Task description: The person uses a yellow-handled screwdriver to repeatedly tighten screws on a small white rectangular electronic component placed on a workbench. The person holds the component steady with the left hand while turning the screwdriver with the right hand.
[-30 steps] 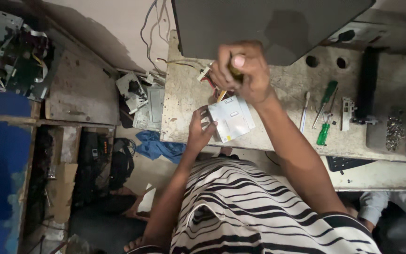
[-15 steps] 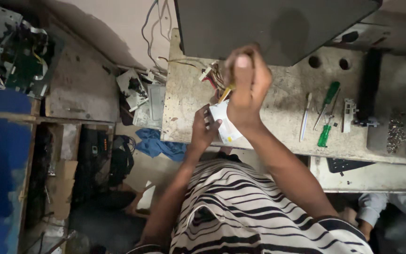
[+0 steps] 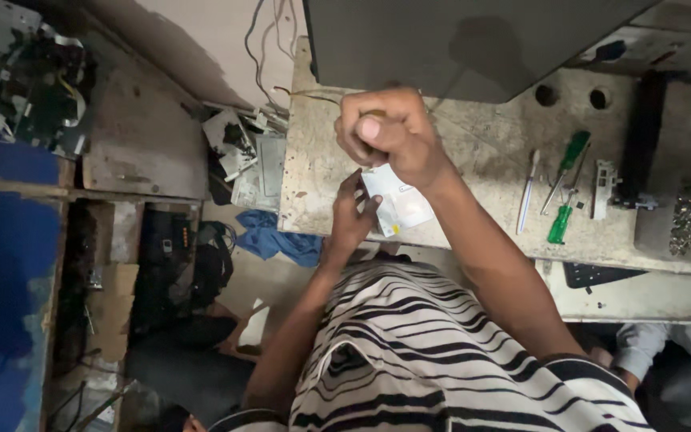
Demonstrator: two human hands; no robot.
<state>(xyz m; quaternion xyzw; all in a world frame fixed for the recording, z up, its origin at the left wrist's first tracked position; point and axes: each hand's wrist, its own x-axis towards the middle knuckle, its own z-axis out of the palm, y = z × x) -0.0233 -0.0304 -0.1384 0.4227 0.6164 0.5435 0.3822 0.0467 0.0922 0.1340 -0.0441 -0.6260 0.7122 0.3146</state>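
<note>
My right hand [image 3: 389, 136] is closed in a fist over the worn workbench [image 3: 481, 184], gripping a small tool or part of which only a yellowish tip shows above the fingers. Just below it my left hand [image 3: 349, 216] steadies a small white flat part [image 3: 397, 204] at the bench's front edge, fingers pressed on its left side. Thin wires [image 3: 313, 94] run along the bench toward my fist. What the fist holds is mostly hidden.
Two green-handled screwdrivers [image 3: 565, 188] and a pale tool [image 3: 527, 192] lie to the right, beside a small white bracket [image 3: 603, 188] and a tray of screws [image 3: 685, 220]. A dark flat panel [image 3: 457, 40] covers the bench's far side. Cluttered parts and blue cloth [image 3: 277, 240] lie left.
My right hand has closed into a tighter fist and moved slightly left and up over the white part. The left hand stays on the part's edge.
</note>
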